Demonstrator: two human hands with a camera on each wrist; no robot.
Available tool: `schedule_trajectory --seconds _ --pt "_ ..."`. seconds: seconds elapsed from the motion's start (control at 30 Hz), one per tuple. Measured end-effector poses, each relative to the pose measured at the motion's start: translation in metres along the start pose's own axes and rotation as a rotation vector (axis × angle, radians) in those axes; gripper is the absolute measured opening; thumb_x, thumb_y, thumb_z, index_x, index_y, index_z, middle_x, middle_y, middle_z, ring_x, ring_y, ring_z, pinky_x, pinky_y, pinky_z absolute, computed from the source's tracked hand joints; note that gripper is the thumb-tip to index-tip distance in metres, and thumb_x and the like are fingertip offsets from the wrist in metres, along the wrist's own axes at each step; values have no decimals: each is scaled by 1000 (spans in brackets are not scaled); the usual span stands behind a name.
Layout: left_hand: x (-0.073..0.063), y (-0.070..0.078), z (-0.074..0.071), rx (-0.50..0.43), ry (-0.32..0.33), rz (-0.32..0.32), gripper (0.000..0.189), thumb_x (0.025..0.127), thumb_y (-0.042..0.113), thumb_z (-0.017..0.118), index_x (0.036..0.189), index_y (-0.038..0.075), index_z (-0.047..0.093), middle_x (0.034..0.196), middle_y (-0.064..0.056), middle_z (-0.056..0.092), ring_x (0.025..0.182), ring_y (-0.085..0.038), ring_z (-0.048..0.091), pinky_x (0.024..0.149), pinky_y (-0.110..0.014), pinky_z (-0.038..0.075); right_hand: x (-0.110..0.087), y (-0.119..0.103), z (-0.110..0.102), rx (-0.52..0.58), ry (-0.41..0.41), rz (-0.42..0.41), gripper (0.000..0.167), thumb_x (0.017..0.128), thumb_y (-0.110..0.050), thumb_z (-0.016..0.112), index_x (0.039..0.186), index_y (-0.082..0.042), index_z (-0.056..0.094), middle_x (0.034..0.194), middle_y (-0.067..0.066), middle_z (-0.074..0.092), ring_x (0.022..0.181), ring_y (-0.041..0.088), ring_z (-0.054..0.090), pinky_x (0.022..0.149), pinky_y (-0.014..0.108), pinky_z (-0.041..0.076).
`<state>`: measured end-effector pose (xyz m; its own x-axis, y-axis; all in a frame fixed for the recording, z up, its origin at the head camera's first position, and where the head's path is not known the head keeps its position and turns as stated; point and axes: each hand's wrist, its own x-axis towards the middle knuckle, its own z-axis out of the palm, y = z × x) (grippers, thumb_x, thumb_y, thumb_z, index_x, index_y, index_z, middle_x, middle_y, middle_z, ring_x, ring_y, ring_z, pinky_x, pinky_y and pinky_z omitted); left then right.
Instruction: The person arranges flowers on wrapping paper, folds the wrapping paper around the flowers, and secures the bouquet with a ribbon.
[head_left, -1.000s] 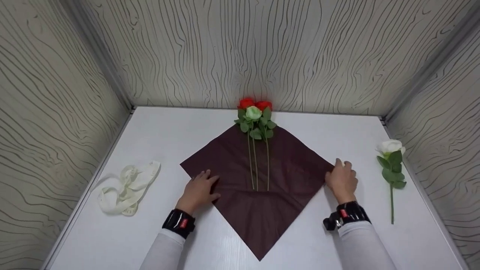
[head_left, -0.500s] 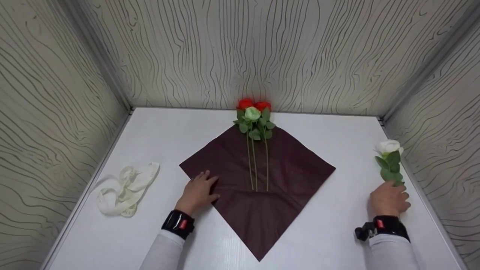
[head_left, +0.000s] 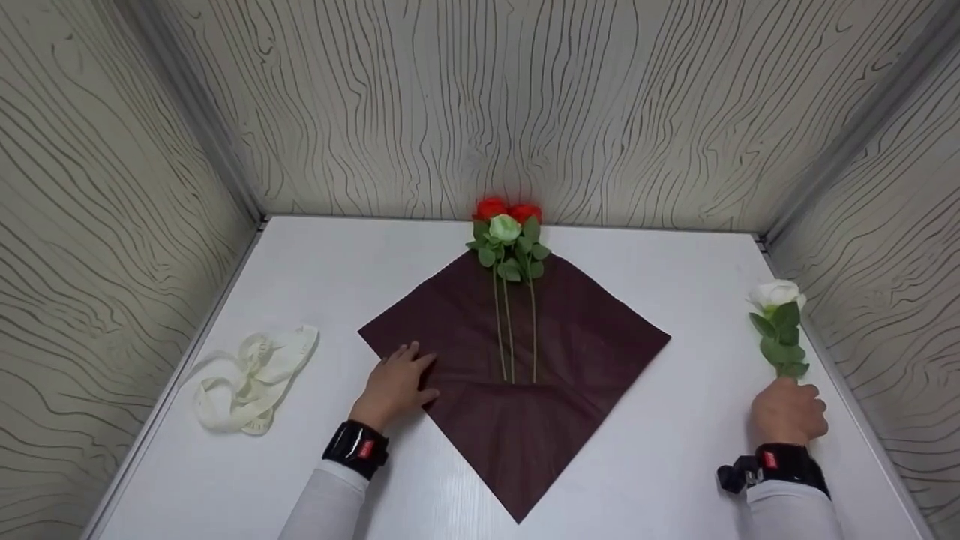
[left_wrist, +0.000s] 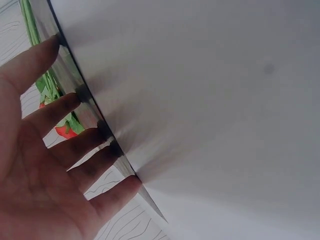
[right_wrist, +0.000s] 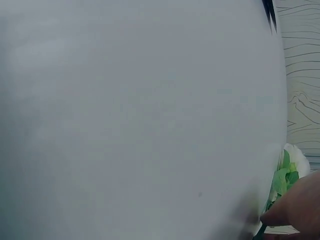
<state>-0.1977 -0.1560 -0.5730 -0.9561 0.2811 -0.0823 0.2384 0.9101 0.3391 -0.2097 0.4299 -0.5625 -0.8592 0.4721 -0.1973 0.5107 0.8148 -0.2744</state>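
**Right hand (head_left: 789, 411) grips white rose (head_left: 784, 326); left hand (head_left: 394, 386) touches dark sheet (head_left: 519, 442)**

At lower right, the right hand's fingers curl round the stem below the leaves, bloom pointing up the frame. Left of centre, the left hand's fingers spread over the sheet's edge, gripping nothing. At left lies a tangled cream ribbon (head_left: 289, 364). On the sheet, mid-frame, lie three stems; a pale green rose (head_left: 505, 228) and two red roses (head_left: 491, 208) top them, near the wall (head_left: 480, 105).

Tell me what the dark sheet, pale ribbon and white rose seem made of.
Dark sheet: probably wrapping paper or thin plastic, low sheen; crisp edges, shallow creases.
Pale ribbon: likely fabric, soft finish; it lies in loose loops.
White rose: perhaps artificial, fabric and plastic, matte; its leaves look evenly coloured, though that's inconclusive.
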Motion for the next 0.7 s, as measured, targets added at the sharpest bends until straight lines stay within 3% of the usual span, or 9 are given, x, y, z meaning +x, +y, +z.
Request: schedule_trajectory --seconds 0.13,0.27,0.43,0.5,0.63,0.7 --pt "0 -1 0 -8 1 4 64 87 39 74 140 9 55 148 -25 40 137 -42 35 107 -56 32 2 -3 -2 -14 -3 -13 35 95 -1 35 109 25 53 100 44 52 92 59 55 64 60 47" --pt "1 -1 0 -8 6 2 64 86 39 74 139 9 56 147 -25 41 137 -42 35 107 -56 32 4 -12 -5 -21 -59 -20 34 94 -2 37 103 24 57 95 42 58 87 55 59 62 55 48" --pt "0 -1 2 -2 9 13 63 86 39 74 139 8 56 146 -26 42 137 -42 36 107 -55 33 -1 -27 -9 73 -125 -12 30 92 -9 40 93 15 59 87 34 59 77 44 59 57 46 47" --pt "-1 0 2 1 -1 14 63 87 39 73 139 8 56 147 -26 41 137 -41 36 107 -55 33 -5 -35 -9 138 -123 -31 28 92 -12 42 96 11 58 91 32 59 77 41 58 57 44 46" --pt "-1 0 0 2 -6 10 63 87 38 74 139 7 55 147 -26 41 137 -42 36 107 -56 33 -11 -59 -9 276 -88 -129 36 95 -14 46 118 12 55 108 35 59 89 45 59 63 43 46" --pt "0 0 -1 1 -5 7 63 87 37 74 139 8 55 147 -26 40 137 -43 36 107 -57 33 -13 -76 -8 346 -68 -176 39 96 -14 48 124 13 53 107 32 63 90 41 62 65 40 46"
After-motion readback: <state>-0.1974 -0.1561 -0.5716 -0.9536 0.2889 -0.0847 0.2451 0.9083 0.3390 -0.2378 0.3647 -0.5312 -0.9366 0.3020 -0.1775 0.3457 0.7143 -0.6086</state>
